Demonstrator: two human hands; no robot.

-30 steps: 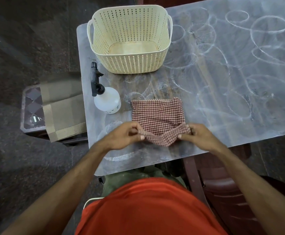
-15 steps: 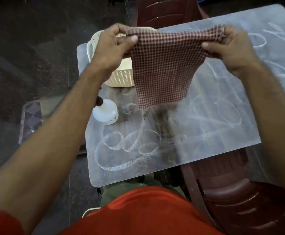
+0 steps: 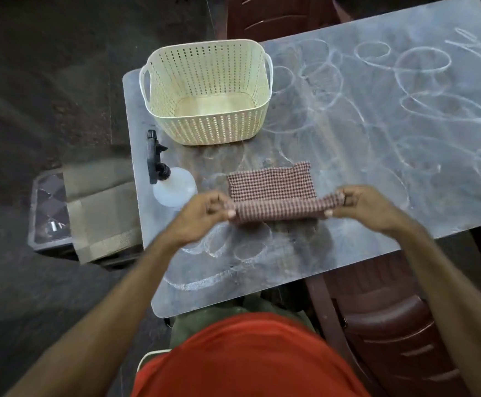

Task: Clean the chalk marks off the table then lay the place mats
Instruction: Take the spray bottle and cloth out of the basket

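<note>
Far left, the place mats lie draped over a low side stand just beside the tabletop, waiting their turn. Moving in, the spray bottle lies on its side near the left edge, with the cream basket behind it. Now the left hand, fingers pinching the near left corner of the checked cloth, and across the fold the right hand pinches the other corner, the far half lying flat on the tabletop. The risk, as I read it: a dry folded cloth may only smear chalk about, and a wide sweep leftward could knock the bottle off the edge. The chalk marks look untouched: white loops and ovals scrawled across nearly the whole surface, thicker along the near left edge.
</note>
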